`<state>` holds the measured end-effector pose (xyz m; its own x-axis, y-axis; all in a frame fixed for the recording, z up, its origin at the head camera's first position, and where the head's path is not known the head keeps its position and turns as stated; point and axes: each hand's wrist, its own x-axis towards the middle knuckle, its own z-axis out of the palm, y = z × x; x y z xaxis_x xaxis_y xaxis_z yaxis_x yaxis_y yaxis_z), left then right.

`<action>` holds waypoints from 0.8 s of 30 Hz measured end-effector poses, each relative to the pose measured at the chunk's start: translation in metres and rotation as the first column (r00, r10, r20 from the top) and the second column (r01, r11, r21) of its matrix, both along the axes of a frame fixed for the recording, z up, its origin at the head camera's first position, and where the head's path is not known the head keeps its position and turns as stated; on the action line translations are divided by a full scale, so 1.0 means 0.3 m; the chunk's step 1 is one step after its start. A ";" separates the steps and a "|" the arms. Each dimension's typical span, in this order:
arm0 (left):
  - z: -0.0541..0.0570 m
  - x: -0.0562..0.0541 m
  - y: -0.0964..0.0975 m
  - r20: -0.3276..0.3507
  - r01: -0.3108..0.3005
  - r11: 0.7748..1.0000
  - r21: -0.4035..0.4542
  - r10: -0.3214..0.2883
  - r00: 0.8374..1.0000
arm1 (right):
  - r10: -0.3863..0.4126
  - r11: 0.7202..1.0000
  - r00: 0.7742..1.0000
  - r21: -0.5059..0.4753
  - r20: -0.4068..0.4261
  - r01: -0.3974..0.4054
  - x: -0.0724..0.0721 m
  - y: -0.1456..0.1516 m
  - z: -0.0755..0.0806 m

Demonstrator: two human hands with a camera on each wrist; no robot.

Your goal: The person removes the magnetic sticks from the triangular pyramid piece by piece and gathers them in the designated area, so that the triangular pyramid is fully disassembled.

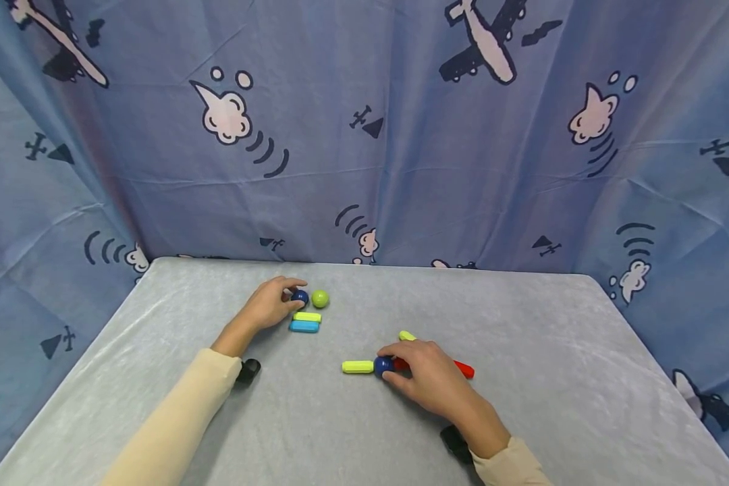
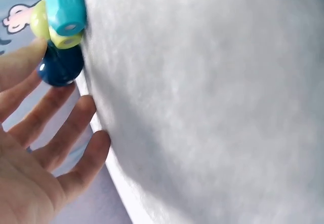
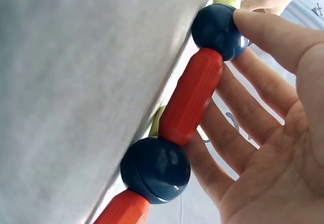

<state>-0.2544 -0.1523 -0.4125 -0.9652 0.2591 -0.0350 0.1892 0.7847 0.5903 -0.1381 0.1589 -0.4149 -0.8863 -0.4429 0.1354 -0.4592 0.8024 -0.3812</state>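
Note:
My left hand [image 1: 268,304] reaches to the far left of the table and pinches a dark blue ball [image 2: 62,64] between thumb and fingers. Close by lie a green ball [image 1: 320,298], a yellow-green rod [image 1: 307,316] and a light blue rod [image 1: 304,327], side by side. Nearer the middle, my right hand [image 1: 433,376] grips another dark blue ball [image 1: 383,366] with thumb and forefinger. That ball joins a yellow-green rod [image 1: 357,367] to a red rod [image 3: 191,97]. Beyond it come a second dark blue ball [image 3: 155,170] and another red rod [image 1: 464,369], partly covered by the hand in the head view.
A light grey cloth covers the table [image 1: 541,378]. Behind it hangs a blue printed curtain [image 1: 316,135]. The end of a yellow-green rod [image 1: 407,335] shows behind my right hand. Dark wrist bands [image 1: 249,372] sit below both sleeves.

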 end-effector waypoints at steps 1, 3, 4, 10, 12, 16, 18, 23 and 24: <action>0.003 0.006 -0.005 0.005 -0.005 1.000 0.006 0.005 1.000 | 0.003 1.000 1.000 -0.001 -0.001 -0.003 0.000 -0.001 0.000; 0.010 0.025 -0.021 0.000 -0.018 1.000 0.011 0.018 1.000 | 0.007 1.000 1.000 0.000 0.000 -0.007 0.000 -0.003 0.000; 0.016 0.040 -0.029 -0.009 -0.025 1.000 0.012 0.025 1.000 | 0.007 1.000 1.000 -0.001 0.002 -0.007 -0.001 -0.004 0.000; 0.074 0.185 -0.020 -0.115 -0.043 0.999 0.002 0.043 0.992 | -0.027 1.000 0.999 -0.003 0.037 0.027 -0.002 -0.010 0.007; 0.086 0.238 0.017 -0.135 0.002 1.000 -0.005 -0.003 0.991 | -0.025 1.000 0.999 0.002 0.039 0.025 -0.004 -0.012 0.012; 0.082 0.325 0.112 -0.124 0.181 0.983 -0.028 -0.183 0.975 | 0.018 1.000 1.000 0.018 0.011 -0.018 -0.002 -0.019 0.017; 0.066 0.358 0.155 -0.113 0.254 0.966 -0.039 -0.257 0.960 | 0.044 0.999 0.999 0.018 0.002 -0.044 0.001 -0.024 0.017; 0.020 0.405 0.220 -0.110 0.325 0.943 -0.068 -0.331 0.937 | 0.080 0.997 0.997 0.009 0.013 -0.080 0.011 -0.036 0.017; 0.014 0.408 0.228 -0.106 0.324 0.943 -0.075 -0.330 0.938 | 0.081 0.997 0.997 0.007 0.018 -0.081 0.012 -0.037 0.017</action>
